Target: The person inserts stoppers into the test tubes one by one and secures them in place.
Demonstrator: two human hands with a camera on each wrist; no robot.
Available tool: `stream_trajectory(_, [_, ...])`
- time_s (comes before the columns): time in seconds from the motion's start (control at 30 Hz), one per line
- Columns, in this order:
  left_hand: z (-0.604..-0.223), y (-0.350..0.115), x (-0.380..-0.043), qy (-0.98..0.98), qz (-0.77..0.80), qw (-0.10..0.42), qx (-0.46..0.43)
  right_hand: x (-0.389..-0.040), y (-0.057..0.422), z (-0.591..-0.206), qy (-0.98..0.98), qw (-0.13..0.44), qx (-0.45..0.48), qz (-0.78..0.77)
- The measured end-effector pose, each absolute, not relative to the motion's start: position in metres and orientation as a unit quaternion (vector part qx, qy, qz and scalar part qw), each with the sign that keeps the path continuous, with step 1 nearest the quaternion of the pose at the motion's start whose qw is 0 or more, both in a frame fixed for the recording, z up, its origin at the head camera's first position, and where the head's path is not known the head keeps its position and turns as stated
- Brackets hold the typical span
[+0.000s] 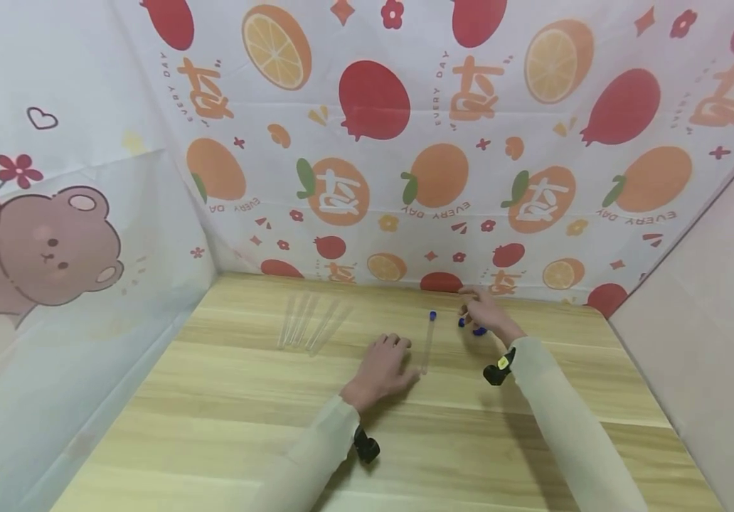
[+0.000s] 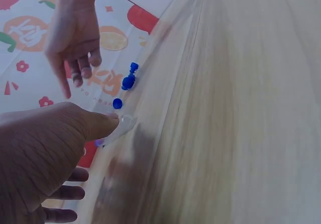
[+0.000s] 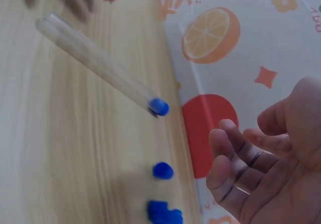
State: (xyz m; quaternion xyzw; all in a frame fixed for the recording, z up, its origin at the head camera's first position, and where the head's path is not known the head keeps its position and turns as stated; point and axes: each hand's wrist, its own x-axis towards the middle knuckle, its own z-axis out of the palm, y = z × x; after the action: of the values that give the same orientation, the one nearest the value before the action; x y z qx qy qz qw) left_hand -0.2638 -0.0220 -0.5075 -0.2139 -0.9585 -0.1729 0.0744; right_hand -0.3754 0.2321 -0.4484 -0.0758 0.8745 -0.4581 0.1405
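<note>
A clear test tube (image 1: 428,345) with a blue cap on its far end lies on the wooden table. My left hand (image 1: 381,368) is beside it, palm down with fingers spread. Its thumb tip is at the tube's near end; whether they touch I cannot tell. Over the loose blue caps (image 1: 479,331) hovers my right hand (image 1: 485,311), fingers loosely bent and nothing between them in the right wrist view. One single blue cap (image 3: 163,171) lies between the capped tube and the other caps, which sit close together.
Several clear tubes (image 1: 312,323) lie side by side at the table's far left. A fruit-print cloth (image 1: 373,178) hangs along the back edge, and a bear-print cloth (image 1: 53,235) hangs on the left. A pale wall (image 1: 706,284) stands on the right.
</note>
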Motion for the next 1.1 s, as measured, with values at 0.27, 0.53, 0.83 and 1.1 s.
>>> stream_trajectory(0.27, [-0.505,-0.040,-0.263,-0.962,-0.160,0.065,-0.214,-0.373,0.251,-0.444,0.898,0.119,-0.083,-0.416])
stream_trajectory(0.53, [-0.502,-0.066,-0.257,-0.962,-0.159,0.075,-0.207,-0.369,0.265,-0.449,0.914,0.107,-0.094,-0.380])
stream_trajectory(0.83, [-0.506,-0.087,-0.252,-0.964,-0.153,0.086,-0.198,-0.365,0.272,-0.464,0.932,0.097,-0.110,-0.332])
stream_trajectory(1.1, [-0.509,-0.103,-0.248,-0.967,-0.150,0.095,-0.183,-0.361,0.272,-0.474,0.933,0.120,-0.085,-0.327])
